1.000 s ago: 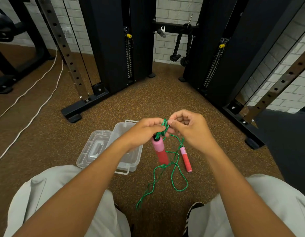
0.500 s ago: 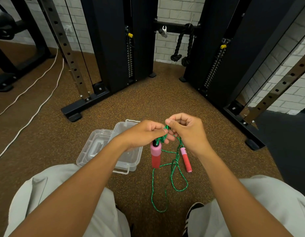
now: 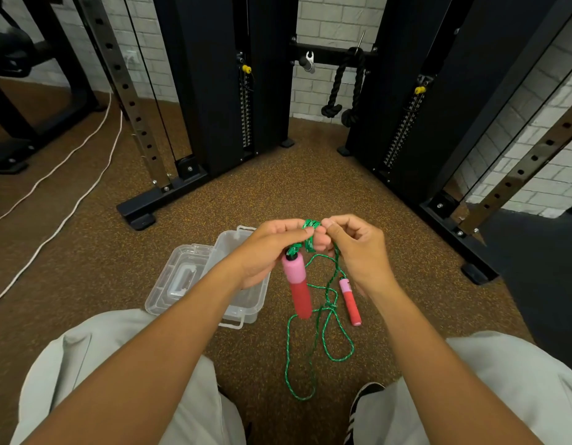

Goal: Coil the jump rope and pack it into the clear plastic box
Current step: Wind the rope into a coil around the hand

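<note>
Head camera – looks forward and down, close over both forearms

You see a green, white-flecked rope (image 3: 323, 319), two handles (image 3: 299, 285) pink above red, a clear box (image 3: 246, 303), brown speckled floor (image 3: 278, 194) and grey trousers (image 3: 95, 358).

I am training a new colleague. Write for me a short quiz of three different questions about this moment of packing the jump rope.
1. True or false: the clear plastic box already holds the green rope.
2. Which handle hangs in the air: A, the near handle below the left hand, or B, the far handle on the floor?
3. Fill in: both hands, left and right hand, pinch a small bundle of ____ loops.

Key: 1 false; 2 A; 3 rope. The lid lies beside the box, so it is open.
</note>
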